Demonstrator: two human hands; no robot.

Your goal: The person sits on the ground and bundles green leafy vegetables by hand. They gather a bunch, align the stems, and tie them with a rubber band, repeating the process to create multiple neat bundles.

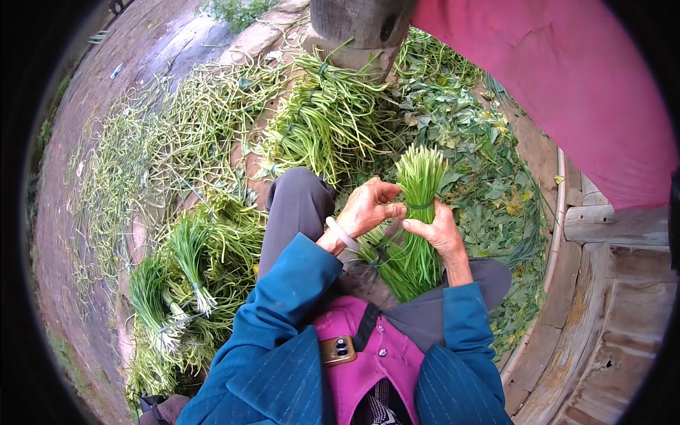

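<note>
Head view: left hand and right hand both on one upright bundle of long thin green stalks, held over the lap between the knees. Bundle stands roughly vertical, cut tips fanned at the top, lower end down by the grey trousers.

Left hand fingers curled together against the bundle's left side at mid-height, thumb toward the stalks. A pale bangle sits on that wrist. Right hand fingers pinched on the thin green tie band wrapped round the bundle; thumb and forefinger closed on it.

Sleeves are blue-teal with a fine stripe; magenta top under the jacket.

Ground, left of the knee: several tied green stalk bundles with white root ends, lying in a heap. Further out, loose green stalks spread over the paved ground. Ahead of the knees, another pile of tied stalks against a grey wooden post. Right of the hands, a bed of discarded green leaves. Far right, weathered wooden planks and a large pink cloth above.
</note>
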